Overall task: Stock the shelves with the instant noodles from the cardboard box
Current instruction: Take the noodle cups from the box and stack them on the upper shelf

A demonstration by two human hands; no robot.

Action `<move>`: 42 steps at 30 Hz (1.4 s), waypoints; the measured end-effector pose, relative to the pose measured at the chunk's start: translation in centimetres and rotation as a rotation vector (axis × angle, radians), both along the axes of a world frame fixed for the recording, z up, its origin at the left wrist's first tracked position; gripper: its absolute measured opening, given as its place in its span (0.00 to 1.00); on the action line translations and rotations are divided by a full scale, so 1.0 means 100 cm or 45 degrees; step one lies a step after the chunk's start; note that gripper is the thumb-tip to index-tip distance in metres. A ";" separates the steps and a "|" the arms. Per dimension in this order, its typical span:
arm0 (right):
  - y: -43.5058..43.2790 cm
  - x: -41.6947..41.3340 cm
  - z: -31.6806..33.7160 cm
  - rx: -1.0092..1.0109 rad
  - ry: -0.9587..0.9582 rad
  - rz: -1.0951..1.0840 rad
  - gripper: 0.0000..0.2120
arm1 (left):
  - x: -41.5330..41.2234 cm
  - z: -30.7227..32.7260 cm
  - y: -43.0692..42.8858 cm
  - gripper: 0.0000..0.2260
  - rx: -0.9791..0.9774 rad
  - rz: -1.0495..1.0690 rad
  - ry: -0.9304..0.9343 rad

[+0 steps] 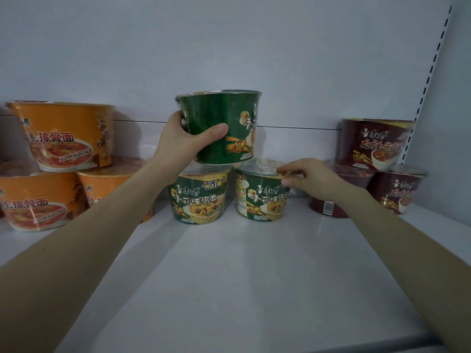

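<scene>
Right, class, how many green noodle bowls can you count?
3: the top bowl, gripped by the left hand, above the left bowl and the right bowl, whose rim the right hand pinches. Others may hide behind.

three orange bowls [63,136], three green [219,128], three maroon [372,143]

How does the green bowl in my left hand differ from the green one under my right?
The upper bowl is raised, gripped by the left hand; the lower bowl stands on the shelf, the right hand pinching its rim. The upper bowl's label is turned aside, the lower bowl's faces front. Both green, upright.
</scene>
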State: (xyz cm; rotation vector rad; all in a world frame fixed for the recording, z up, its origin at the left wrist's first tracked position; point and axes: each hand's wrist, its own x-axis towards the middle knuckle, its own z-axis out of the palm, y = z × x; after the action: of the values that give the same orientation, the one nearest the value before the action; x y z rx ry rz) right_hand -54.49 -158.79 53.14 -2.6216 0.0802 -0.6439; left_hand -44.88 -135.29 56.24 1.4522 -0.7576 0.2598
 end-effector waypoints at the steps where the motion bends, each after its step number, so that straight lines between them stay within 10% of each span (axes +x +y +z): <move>1: 0.001 -0.001 -0.001 -0.002 -0.004 0.004 0.16 | 0.000 0.000 -0.001 0.35 -0.010 -0.011 0.009; 31: 0.011 -0.007 0.003 0.018 0.010 -0.015 0.21 | -0.005 -0.001 -0.005 0.34 -0.042 -0.087 0.026; 42: 0.032 -0.006 0.052 0.877 -0.401 0.187 0.16 | -0.011 0.000 0.005 0.29 -0.083 -0.305 0.215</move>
State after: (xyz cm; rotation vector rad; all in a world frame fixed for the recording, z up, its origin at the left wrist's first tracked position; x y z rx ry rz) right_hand -55.12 -155.64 58.32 -1.8299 0.0090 -0.7970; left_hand -46.02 -134.75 56.27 1.2900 -0.7693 -0.0216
